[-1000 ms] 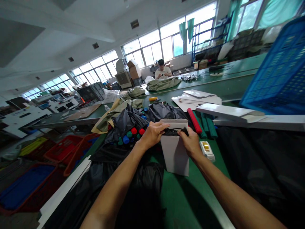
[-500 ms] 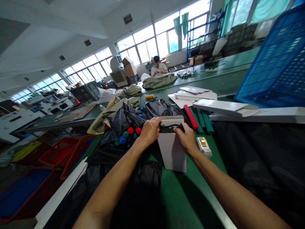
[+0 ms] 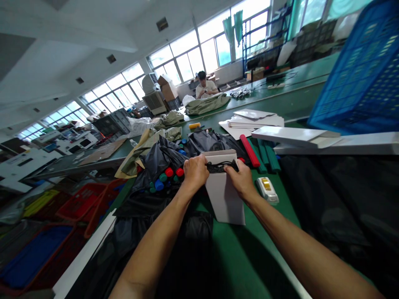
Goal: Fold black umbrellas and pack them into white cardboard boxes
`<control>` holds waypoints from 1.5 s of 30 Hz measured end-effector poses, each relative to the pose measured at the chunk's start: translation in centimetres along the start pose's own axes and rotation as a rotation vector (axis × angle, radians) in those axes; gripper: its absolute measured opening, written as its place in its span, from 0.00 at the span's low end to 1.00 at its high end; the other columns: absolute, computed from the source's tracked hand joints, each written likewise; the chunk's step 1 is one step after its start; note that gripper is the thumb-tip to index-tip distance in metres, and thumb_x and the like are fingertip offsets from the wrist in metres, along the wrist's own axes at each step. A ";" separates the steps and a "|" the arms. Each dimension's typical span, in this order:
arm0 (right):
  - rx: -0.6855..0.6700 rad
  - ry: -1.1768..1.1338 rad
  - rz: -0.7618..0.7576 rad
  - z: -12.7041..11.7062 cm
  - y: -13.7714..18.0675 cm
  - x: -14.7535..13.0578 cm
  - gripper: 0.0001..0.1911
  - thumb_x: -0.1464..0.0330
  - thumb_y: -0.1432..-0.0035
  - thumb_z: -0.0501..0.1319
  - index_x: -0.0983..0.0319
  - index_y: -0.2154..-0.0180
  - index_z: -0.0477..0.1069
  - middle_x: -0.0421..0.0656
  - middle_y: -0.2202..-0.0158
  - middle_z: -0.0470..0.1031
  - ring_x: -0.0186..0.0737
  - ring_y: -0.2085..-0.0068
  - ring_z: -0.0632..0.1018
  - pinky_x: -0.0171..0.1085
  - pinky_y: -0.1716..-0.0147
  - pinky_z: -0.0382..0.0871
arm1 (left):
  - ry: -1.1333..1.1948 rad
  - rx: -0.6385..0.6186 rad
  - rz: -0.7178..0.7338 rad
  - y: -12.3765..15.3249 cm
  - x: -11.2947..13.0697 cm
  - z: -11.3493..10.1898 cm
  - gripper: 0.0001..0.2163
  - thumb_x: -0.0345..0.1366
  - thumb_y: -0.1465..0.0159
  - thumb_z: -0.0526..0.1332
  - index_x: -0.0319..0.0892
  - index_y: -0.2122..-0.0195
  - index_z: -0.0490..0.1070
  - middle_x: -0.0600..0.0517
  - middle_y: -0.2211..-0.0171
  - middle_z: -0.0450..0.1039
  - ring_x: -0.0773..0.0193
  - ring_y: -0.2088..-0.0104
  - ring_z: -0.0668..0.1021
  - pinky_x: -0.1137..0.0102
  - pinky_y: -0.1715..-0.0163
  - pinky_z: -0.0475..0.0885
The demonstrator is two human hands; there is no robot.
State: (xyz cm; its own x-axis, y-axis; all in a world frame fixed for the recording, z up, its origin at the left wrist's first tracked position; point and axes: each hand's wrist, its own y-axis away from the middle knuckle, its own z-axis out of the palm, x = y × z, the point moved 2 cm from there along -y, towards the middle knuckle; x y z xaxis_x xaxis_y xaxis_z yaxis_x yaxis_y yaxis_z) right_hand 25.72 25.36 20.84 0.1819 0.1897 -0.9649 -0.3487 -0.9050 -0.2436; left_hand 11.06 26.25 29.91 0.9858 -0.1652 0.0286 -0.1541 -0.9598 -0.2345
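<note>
A long white cardboard box (image 3: pixel 225 195) lies on the green table (image 3: pixel 249 257) with its open end away from me. My left hand (image 3: pixel 195 171) is closed on the box's left top corner. My right hand (image 3: pixel 241 179) grips the right side of the opening, fingers curled. A black item (image 3: pixel 220 167) sits in the mouth of the box between both hands; I cannot make out what it is. Just past my left hand lies a pile of folded umbrellas with red, green and blue handle ends (image 3: pixel 168 175) on black plastic.
A small white device with a yellow part (image 3: pixel 267 189) lies right of the box. Red and green sticks (image 3: pixel 260 150), flat white boxes (image 3: pixel 293 135) and a blue crate (image 3: pixel 361 79) stand at the right. A person (image 3: pixel 205 86) sits at the far end. Red crates (image 3: pixel 81 199) are at the left.
Both hands stay on the box opening and have drawn slightly closer together. My head has shifted a little, so the scene sits slightly lower left.
</note>
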 end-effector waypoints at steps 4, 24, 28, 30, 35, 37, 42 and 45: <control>0.012 0.011 -0.008 0.0 -0.2 0.1 0.14 0.57 0.54 0.58 0.60 0.70 0.68 0.43 0.73 0.75 0.44 0.68 0.73 0.39 0.68 0.66 | -0.031 -0.030 -0.024 -0.3 1.1 0.3 0.10 0.26 0.45 0.58 0.42 0.66 0.78 0.42 0.64 0.80 0.52 0.60 0.80 0.64 0.62 0.69; -0.015 0.092 -0.028 0.7 -0.7 0.7 0.12 0.57 0.53 0.56 0.59 0.71 0.67 0.45 0.72 0.75 0.46 0.68 0.74 0.40 0.68 0.65 | -0.249 0.079 0.343 5.1 0.0 0.4 0.24 0.30 0.37 0.53 0.34 0.39 0.60 0.40 0.60 0.75 0.49 0.54 0.72 0.56 0.58 0.60; -0.035 0.086 -0.028 0.4 -0.6 0.6 0.13 0.57 0.53 0.57 0.60 0.70 0.68 0.46 0.71 0.76 0.47 0.67 0.75 0.41 0.66 0.66 | -0.116 0.072 0.429 4.5 -1.2 0.0 0.19 0.31 0.38 0.54 0.36 0.45 0.66 0.43 0.62 0.76 0.51 0.57 0.73 0.56 0.58 0.61; -0.042 0.058 -0.018 0.2 -0.4 0.5 0.14 0.57 0.53 0.57 0.60 0.69 0.69 0.46 0.70 0.76 0.46 0.66 0.75 0.41 0.65 0.67 | 0.114 0.129 0.417 4.0 -2.4 0.1 0.17 0.33 0.36 0.55 0.41 0.46 0.67 0.45 0.61 0.77 0.54 0.57 0.74 0.58 0.55 0.62; -0.054 0.053 -0.038 -0.1 0.0 0.3 0.14 0.57 0.54 0.57 0.60 0.70 0.69 0.44 0.72 0.75 0.46 0.68 0.74 0.41 0.67 0.65 | 1.139 0.646 -0.222 3.9 -5.5 3.9 0.13 0.42 0.36 0.58 0.43 0.54 0.69 0.50 0.65 0.77 0.63 0.63 0.77 0.67 0.60 0.68; -0.065 0.035 -0.039 0.0 0.1 0.2 0.14 0.57 0.54 0.58 0.60 0.70 0.69 0.44 0.73 0.75 0.47 0.67 0.74 0.41 0.67 0.66 | 1.548 0.546 -0.419 4.0 -5.0 6.5 0.15 0.44 0.39 0.61 0.41 0.56 0.70 0.50 0.66 0.77 0.64 0.66 0.77 0.69 0.64 0.69; -0.081 -0.056 -0.042 -0.1 0.2 0.3 0.15 0.59 0.54 0.59 0.61 0.66 0.72 0.44 0.68 0.77 0.48 0.63 0.75 0.42 0.62 0.68 | 2.091 0.033 -0.240 3.3 -1.2 8.4 0.20 0.41 0.46 0.68 0.40 0.53 0.73 0.48 0.56 0.78 0.58 0.56 0.79 0.65 0.53 0.70; -0.121 -0.138 -0.024 -0.1 0.1 0.7 0.18 0.58 0.52 0.62 0.61 0.60 0.73 0.44 0.64 0.79 0.48 0.60 0.76 0.42 0.58 0.68 | 2.114 -0.015 -0.243 2.7 -0.5 8.2 0.20 0.36 0.50 0.68 0.39 0.55 0.74 0.49 0.62 0.80 0.57 0.60 0.80 0.64 0.55 0.71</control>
State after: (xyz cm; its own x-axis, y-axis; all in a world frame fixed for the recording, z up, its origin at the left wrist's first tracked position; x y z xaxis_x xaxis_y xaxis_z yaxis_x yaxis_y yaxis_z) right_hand 25.94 25.34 20.12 0.0583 0.2550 -0.9652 -0.2313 -0.9370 -0.2616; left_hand 10.69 25.63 21.33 -0.5607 0.0002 0.8280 -0.0781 -0.9956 -0.0526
